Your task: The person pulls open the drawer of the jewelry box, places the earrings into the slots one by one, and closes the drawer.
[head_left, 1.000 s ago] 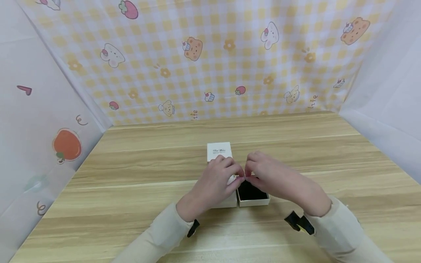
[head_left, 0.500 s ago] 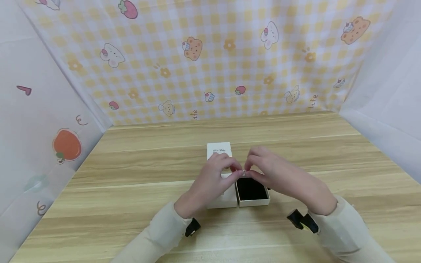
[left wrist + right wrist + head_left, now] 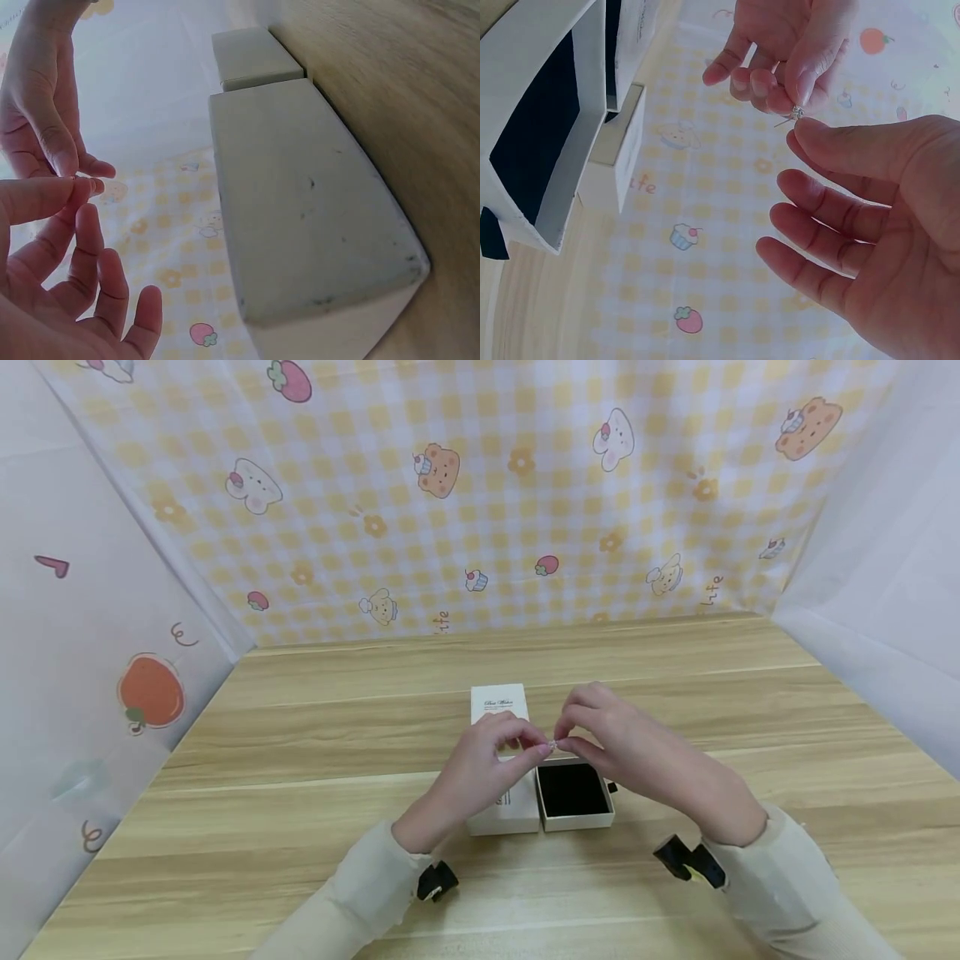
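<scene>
A small silver stud (image 3: 553,745) with a sparkling head (image 3: 796,113) is held in the air between both hands. My left hand (image 3: 543,748) pinches it from the left with thumb and fingers (image 3: 784,90). My right hand (image 3: 564,743) pinches it from the right (image 3: 810,131). Just below them an open white box (image 3: 577,821) with a black lining (image 3: 532,127) sits on the wooden table. In the left wrist view the fingertips of the left hand (image 3: 82,187) and of the right hand (image 3: 71,161) meet at the stud.
A white lid (image 3: 510,806) lies against the open box's left side, seen close in the left wrist view (image 3: 307,202). Another white box (image 3: 498,703) with small print stands behind it. Patterned sheets wall the table (image 3: 300,743) at the back and both sides.
Both hands have risen a little and moved away from me, still joined at the stud. More of the box's black lining shows now.
</scene>
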Motion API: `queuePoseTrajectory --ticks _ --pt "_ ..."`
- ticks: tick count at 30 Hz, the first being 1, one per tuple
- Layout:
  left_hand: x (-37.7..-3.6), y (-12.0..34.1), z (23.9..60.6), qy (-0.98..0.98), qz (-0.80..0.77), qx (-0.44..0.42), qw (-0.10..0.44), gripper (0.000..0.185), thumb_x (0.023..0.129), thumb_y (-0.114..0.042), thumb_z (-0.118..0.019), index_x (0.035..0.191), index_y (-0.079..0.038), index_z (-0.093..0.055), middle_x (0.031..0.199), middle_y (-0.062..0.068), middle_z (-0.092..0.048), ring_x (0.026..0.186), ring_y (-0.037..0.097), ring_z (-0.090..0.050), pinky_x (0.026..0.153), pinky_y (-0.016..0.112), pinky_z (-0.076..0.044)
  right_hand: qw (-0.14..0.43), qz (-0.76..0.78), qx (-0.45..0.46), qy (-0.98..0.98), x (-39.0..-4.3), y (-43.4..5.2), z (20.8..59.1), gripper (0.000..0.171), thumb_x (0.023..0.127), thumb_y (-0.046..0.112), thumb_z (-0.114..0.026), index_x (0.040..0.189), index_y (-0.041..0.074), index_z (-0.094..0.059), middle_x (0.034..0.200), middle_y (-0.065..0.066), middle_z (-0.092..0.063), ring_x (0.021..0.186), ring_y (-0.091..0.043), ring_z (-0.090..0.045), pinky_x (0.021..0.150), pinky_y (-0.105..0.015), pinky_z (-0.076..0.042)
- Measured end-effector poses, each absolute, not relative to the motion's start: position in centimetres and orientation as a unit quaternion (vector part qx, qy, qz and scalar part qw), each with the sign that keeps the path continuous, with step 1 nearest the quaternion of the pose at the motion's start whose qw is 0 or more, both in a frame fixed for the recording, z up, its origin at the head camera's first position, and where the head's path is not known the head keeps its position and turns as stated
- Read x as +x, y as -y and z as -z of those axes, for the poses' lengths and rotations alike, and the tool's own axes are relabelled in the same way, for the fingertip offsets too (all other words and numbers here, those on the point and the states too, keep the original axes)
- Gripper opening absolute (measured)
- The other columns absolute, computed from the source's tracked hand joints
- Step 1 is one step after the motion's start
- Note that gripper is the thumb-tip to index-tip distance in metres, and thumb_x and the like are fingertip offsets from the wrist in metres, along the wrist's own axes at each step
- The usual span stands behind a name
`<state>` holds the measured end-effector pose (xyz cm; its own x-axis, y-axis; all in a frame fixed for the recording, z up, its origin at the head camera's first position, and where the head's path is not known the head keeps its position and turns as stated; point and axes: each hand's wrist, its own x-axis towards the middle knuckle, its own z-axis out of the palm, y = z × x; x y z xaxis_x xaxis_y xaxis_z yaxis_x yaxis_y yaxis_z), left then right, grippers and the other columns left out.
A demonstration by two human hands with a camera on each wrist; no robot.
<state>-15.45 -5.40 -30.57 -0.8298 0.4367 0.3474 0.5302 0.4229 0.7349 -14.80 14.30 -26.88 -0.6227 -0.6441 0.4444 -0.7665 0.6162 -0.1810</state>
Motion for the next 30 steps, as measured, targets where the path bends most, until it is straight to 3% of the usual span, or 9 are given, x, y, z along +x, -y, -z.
queuePoseTrajectory --ticks 14,30 --pt "-15.37 5.24 30.61 0.845 0.457 -0.277 0.019 0.009 0.089 -0.020 -0.062 0.086 -0.014 -0.068 0.086 -0.006 -0.063 0.088 0.010 -0.051 0.083 0.040 -0.045 0.167 -0.166 0.406 0.883 -14.80 -14.35 26.94 0.013 0.079 0.001 -0.070 0.082 0.013 -0.065 0.087 0.004 -0.054 0.087 -0.011 -0.050 0.070 -0.025 -0.048" --pt "-15.27 5.17 30.49 0.856 0.432 -0.282 0.031 0.007 0.088 -0.020 -0.062 0.087 -0.014 -0.067 0.086 -0.006 -0.062 0.087 0.009 -0.051 0.082 0.034 -0.045 0.189 -0.164 0.414 0.875 -15.14 -14.31 27.32 0.009 0.080 0.002 -0.069 0.080 0.009 -0.064 0.084 0.002 -0.055 0.084 -0.012 -0.050 0.069 -0.025 -0.047"
